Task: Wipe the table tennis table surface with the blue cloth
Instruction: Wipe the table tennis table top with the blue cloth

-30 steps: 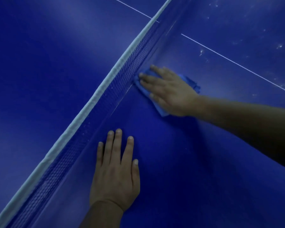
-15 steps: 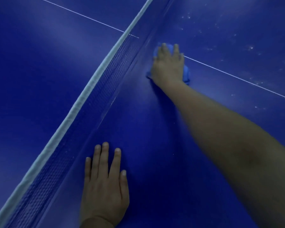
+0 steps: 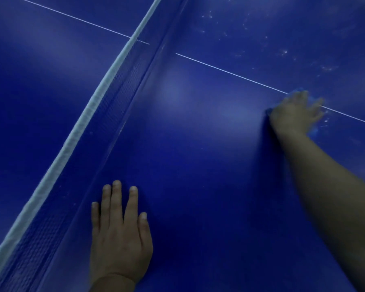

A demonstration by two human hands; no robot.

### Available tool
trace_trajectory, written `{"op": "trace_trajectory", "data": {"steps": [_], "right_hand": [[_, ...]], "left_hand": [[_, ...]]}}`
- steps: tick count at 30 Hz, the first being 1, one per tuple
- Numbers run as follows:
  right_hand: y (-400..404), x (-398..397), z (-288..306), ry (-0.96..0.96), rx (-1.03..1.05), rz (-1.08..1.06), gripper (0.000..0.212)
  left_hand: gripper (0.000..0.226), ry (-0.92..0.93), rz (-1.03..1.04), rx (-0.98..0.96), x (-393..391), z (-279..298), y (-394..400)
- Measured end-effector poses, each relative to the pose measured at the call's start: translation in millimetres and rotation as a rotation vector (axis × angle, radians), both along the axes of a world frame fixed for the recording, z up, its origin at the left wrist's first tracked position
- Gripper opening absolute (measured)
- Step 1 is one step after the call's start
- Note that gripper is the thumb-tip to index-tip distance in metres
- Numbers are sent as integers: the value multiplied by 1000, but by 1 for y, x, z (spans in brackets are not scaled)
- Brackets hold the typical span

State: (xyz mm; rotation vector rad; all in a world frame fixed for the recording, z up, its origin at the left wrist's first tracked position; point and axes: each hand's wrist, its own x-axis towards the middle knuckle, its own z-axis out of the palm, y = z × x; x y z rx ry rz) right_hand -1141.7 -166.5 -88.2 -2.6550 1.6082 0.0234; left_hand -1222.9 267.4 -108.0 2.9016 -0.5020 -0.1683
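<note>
The dark blue table tennis table (image 3: 198,144) fills the view. My right hand (image 3: 293,112), blurred by motion, presses flat on the blue cloth (image 3: 313,133) at the right, over the white centre line (image 3: 230,72). Only slivers of the cloth show around the hand. My left hand (image 3: 120,232) rests flat on the table near the bottom, fingers straight and spread, beside the net.
The net (image 3: 89,114) with its white top band runs diagonally from the lower left to the top centre. Pale dust specks (image 3: 282,52) dot the table surface at the upper right, beyond the centre line.
My right hand has swept the cloth from beside the net out to the right along the centre line. My left hand has stayed planted on the table.
</note>
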Motion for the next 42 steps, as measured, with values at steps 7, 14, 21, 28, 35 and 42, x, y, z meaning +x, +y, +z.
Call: {"op": "trace_trajectory", "data": {"steps": [7, 14, 21, 28, 35, 42], "right_hand": [[70, 52, -9, 37, -45, 787, 53], [-110, -103, -2, 26, -58, -253, 61], [-9, -40, -13, 12, -94, 301, 54], [-91, -118, -7, 163, -173, 161, 65], [-106, -137, -5, 44, -91, -298, 56], [21, -75, -26, 28, -96, 796, 60]], "left_hand": [[64, 56, 48, -13, 0, 1, -3], [63, 74, 54, -42, -1, 1, -7], [64, 62, 59, -40, 1, 0, -7], [66, 64, 69, -67, -2, -12, -4], [67, 64, 57, -79, -1, 0, -7], [63, 43, 49, -74, -1, -11, -4]]}}
